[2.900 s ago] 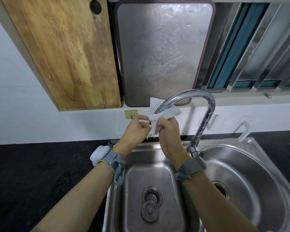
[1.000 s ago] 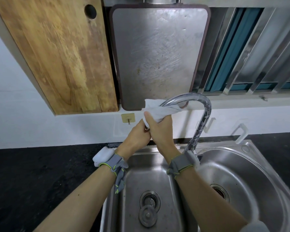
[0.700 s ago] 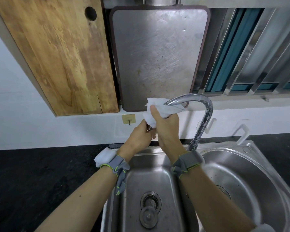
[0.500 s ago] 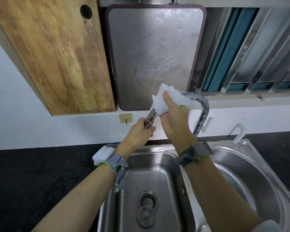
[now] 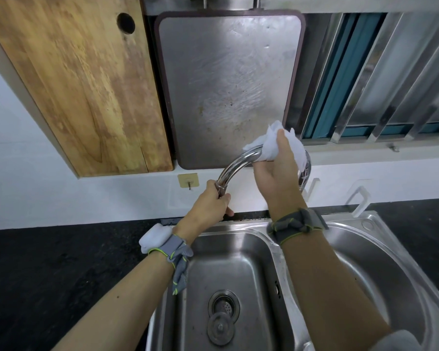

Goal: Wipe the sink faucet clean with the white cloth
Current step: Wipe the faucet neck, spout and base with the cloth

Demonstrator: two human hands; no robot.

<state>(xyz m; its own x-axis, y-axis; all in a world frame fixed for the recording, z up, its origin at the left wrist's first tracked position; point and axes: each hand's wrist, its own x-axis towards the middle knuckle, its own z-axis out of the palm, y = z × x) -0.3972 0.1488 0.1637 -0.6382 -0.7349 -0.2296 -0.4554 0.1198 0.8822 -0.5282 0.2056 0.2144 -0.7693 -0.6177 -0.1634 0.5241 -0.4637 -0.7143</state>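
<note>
- The right hand is closed around the white cloth, which is bunched over the top of the faucet arch; the thumb lies across the cloth's upper face.
- The left hand is closed on the spout end of the faucet, where the curved tube comes down toward the viewer.
- The bare chrome tube shows only between the two hands; the right hand and cloth cover the crown of the arch, and only a sliver of the far leg appears by the right hand's edge.
- Below lies a double steel sink: the left basin holds a drain strainer with a round stopper lying just in front of it; the right forearm crosses the divider and hides part of the right basin.
- Both wrists wear grey bands edged in green; a white block sits against the left one.
- On the wall behind hang a wooden cutting board and, just beside it, a steel cutting board, whose lower right corner is overlapped by the cloth.
- A small adhesive hook is stuck on the white wall near the left hand; clear hooks sit to the right of the faucet.
- Black countertop flanks the sink.
</note>
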